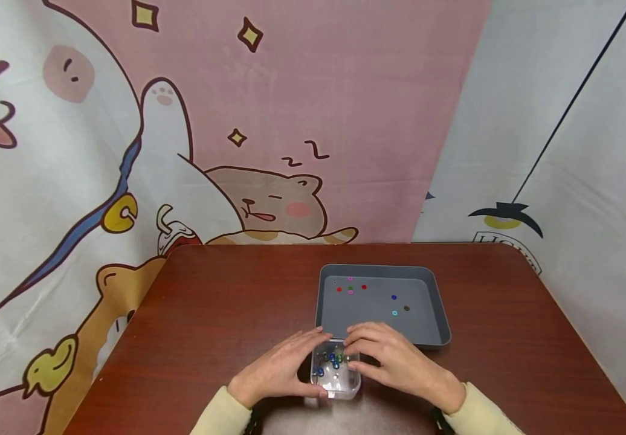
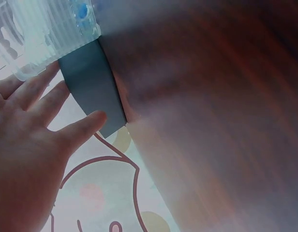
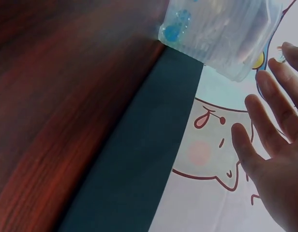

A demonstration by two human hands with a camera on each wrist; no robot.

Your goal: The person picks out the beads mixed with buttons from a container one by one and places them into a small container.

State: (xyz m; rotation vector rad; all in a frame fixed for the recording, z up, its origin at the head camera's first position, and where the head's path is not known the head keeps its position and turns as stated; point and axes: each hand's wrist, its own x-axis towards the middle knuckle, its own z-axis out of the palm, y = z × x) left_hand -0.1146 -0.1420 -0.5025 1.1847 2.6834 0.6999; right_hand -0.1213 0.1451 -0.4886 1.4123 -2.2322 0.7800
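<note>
A clear square plastic box (image 1: 344, 388) stands at the near side of the table, with several blue and green glass marbles (image 1: 321, 372) inside. My left hand (image 1: 279, 367) holds the box from its left side, thumb at the near rim and fingertips at the far left corner. Over the box's right rim reaches my right hand (image 1: 397, 359), thumb and index fingertip close together. In the right wrist view a small glassy marble (image 3: 280, 56) shows between these tips; the other fingers are spread. Ribbed walls of the box (image 2: 37, 29) cover part of my left fingers in the left wrist view.
Just behind the box lies a shallow grey tray (image 1: 373, 329) with several small coloured dots on its floor, such as a red one (image 1: 364, 287) and a blue one (image 1: 394, 297). The brown wooden table (image 1: 226, 314) ends at a cartoon-printed cloth (image 1: 378, 121).
</note>
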